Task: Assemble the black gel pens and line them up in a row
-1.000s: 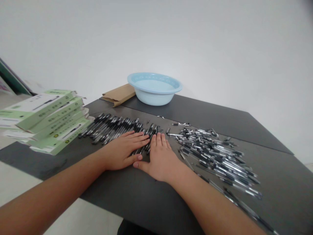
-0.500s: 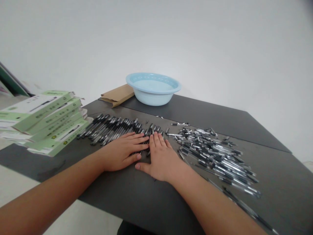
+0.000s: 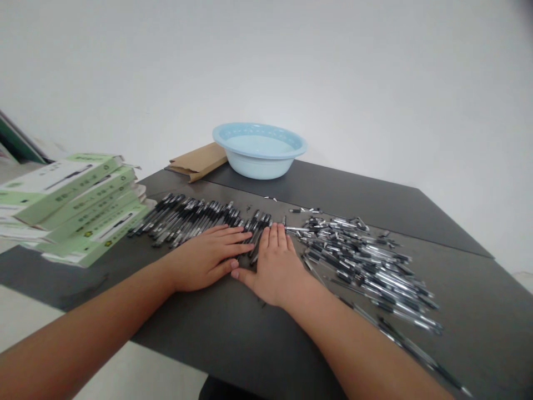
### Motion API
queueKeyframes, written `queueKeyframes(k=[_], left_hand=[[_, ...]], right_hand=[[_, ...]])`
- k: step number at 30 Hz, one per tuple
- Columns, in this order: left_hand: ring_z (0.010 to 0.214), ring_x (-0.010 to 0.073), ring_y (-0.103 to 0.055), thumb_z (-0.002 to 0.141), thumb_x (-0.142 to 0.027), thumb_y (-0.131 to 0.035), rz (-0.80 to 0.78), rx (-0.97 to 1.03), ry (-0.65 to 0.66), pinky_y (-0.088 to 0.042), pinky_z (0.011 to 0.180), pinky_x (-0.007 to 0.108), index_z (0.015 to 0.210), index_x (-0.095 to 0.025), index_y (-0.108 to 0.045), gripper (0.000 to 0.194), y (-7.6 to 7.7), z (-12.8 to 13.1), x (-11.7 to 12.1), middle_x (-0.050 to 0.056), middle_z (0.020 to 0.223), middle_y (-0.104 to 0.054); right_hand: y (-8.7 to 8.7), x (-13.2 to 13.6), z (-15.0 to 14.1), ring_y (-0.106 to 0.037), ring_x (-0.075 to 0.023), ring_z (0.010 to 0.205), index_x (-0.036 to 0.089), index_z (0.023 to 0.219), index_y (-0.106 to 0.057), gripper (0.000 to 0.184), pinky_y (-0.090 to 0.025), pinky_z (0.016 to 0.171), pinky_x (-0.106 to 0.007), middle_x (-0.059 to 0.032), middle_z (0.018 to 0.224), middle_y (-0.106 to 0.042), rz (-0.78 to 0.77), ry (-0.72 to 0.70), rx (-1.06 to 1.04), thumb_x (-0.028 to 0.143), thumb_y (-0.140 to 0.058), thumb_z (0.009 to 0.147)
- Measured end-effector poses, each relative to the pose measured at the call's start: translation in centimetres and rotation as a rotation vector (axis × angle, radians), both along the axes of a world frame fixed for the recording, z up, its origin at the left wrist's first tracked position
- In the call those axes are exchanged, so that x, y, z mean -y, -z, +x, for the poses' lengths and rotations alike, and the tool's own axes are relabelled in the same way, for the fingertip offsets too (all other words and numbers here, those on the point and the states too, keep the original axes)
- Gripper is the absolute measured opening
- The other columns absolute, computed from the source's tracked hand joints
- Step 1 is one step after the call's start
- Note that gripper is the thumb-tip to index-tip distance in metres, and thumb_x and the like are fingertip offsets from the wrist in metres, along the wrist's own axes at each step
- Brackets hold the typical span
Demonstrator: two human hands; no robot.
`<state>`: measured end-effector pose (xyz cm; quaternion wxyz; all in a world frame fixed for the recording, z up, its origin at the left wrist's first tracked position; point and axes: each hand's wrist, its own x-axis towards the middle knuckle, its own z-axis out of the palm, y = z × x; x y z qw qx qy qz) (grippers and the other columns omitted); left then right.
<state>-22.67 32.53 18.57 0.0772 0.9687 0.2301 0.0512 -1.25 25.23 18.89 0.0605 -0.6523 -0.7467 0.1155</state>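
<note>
A row of black-and-clear pens (image 3: 183, 216) lies side by side on the dark table (image 3: 225, 333). My left hand (image 3: 208, 258) rests flat over the near right part of this row, its fingers stretched to the right. Just beside it, my right hand (image 3: 277, 266) lies flat with fingers pointing away from me, at the row's right end. The two thumbs meet or nearly meet. Some pens show between the hands; what lies beneath the palms is hidden. To the right spreads a loose heap of pens (image 3: 366, 266), pointing various ways.
Green-and-white pen boxes (image 3: 79, 205) are stacked at the left. At the back stand a light blue basin (image 3: 260, 158) and a brown paper bag (image 3: 200, 161), near the white wall. A few pens (image 3: 420, 353) trail toward the near right edge.
My right hand has shifted slightly to the right, and its fingers have moved away from my left fingertips, uncovering more pens between them. My left hand is nearly still.
</note>
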Motion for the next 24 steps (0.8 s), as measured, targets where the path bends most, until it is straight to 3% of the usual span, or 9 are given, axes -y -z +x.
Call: queueKeyframes(k=[5,12,24], left_hand=[[0.156,0.0289,-0.038,0.109,-0.036,-0.043,-0.011,0.003,-0.007,-0.026,0.129,0.056,0.156,-0.035,-0.051,0.048,-0.1,0.0,0.0,0.001,0.168,-0.043],[0.156,0.0294,-0.038,0.109,-0.040,-0.044,-0.025,0.013,-0.003,-0.027,0.129,0.056,0.156,-0.036,-0.050,0.048,-0.2,0.0,0.0,0.001,0.168,-0.042],[0.156,0.0289,-0.039,0.109,-0.039,-0.044,-0.002,0.005,-0.010,-0.028,0.129,0.054,0.157,-0.036,-0.050,0.049,-0.2,0.0,0.2,0.001,0.167,-0.043]], right_hand=[[0.2,-0.5,0.3,0.003,-0.0502,0.161,-0.008,0.166,-0.010,0.139,-0.009,0.129,-0.061,-0.0337,0.173,0.000,-0.010,-0.001,-0.078,0.091,-0.054,0.080],[-1.4,-0.6,1.5,-0.001,-0.0474,0.162,0.005,0.170,-0.009,0.134,-0.013,0.128,-0.063,-0.0269,0.176,-0.002,0.000,-0.059,-0.076,0.085,-0.064,0.078],[0.2,-1.1,1.9,-0.002,-0.0434,0.163,-0.005,0.166,-0.019,0.124,-0.009,0.130,-0.059,-0.0295,0.174,-0.005,-0.016,-0.115,-0.042,0.087,-0.046,0.088]])
